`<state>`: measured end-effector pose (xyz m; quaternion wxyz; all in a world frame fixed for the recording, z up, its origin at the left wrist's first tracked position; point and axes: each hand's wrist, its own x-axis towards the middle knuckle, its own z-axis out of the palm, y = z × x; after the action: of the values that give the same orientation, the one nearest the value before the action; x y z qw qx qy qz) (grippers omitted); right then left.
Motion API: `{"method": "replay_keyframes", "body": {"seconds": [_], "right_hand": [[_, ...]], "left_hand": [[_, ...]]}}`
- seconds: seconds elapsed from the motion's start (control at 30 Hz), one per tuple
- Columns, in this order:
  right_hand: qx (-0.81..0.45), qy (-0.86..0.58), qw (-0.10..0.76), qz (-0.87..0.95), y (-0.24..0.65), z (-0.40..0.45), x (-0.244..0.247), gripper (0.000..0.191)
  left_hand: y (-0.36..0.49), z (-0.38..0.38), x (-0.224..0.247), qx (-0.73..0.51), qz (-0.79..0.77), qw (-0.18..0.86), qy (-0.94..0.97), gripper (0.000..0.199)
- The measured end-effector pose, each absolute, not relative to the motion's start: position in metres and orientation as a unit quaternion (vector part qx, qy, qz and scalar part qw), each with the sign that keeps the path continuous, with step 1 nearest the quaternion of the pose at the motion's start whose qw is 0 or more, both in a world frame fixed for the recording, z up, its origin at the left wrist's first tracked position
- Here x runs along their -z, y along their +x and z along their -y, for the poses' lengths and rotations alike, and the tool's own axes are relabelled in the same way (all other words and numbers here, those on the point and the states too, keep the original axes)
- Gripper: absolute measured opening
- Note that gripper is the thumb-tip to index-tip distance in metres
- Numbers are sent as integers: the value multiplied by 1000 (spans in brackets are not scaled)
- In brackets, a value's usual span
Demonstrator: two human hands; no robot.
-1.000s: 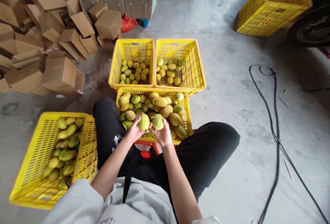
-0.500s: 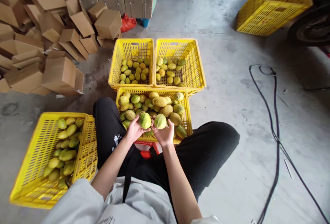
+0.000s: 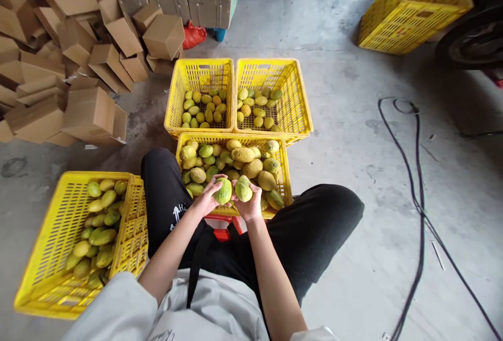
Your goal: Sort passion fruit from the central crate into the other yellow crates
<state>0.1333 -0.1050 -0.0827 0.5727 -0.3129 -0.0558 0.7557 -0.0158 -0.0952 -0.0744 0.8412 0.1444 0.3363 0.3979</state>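
Left hand (image 3: 206, 202): fingers curled around a green fruit (image 3: 223, 190), plump, oval and bright-skinned
Right hand (image 3: 252, 207): fingers cupped around a pale fruit (image 3: 243, 188), yellow-green, round-bodied, narrowing to a blunt top
Held pair: close side by side, above the front part of the near crate
Near crate (image 3: 287, 173): rectangular yellow plastic, full of loose fruits (image 3: 253, 168), oval to long, green to dull yellow, some skins mottled
Back crates (image 3: 293, 89): two, side by side, with slotted walls and smaller rounded fruits (image 3: 259, 121) on their mesh bottoms
Side crate (image 3: 58, 226): yellow slotted plastic, long green-yellow fruits along one side
Boxes (image 3: 88, 110): matte brown cardboard, square-edged, heaped
Floor (image 3: 334, 136): grey, hard, stained
Cable (image 3: 420, 173): black, thin, looped
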Motion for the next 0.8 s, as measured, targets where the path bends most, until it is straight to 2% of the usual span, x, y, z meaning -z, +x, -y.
{"method": "replay_keyframes", "body": {"seconds": [0.23,0.43,0.63,0.8], "right_hand": [[-751,-270,602,-25,133,104,71,36],[-753,-282,595,-2,136,105,69,32],[-757,-314,570,56,131,104,76,32],[-747,-360,552,85,130,103,83,29]], "left_hand": [[-15,92,69,-441,-338,827,80,36],[-17,90,65,-481,-355,796,90,37],[-16,95,80,-450,-381,794,146,48],[-14,94,89,-430,-407,791,155,46]]}}
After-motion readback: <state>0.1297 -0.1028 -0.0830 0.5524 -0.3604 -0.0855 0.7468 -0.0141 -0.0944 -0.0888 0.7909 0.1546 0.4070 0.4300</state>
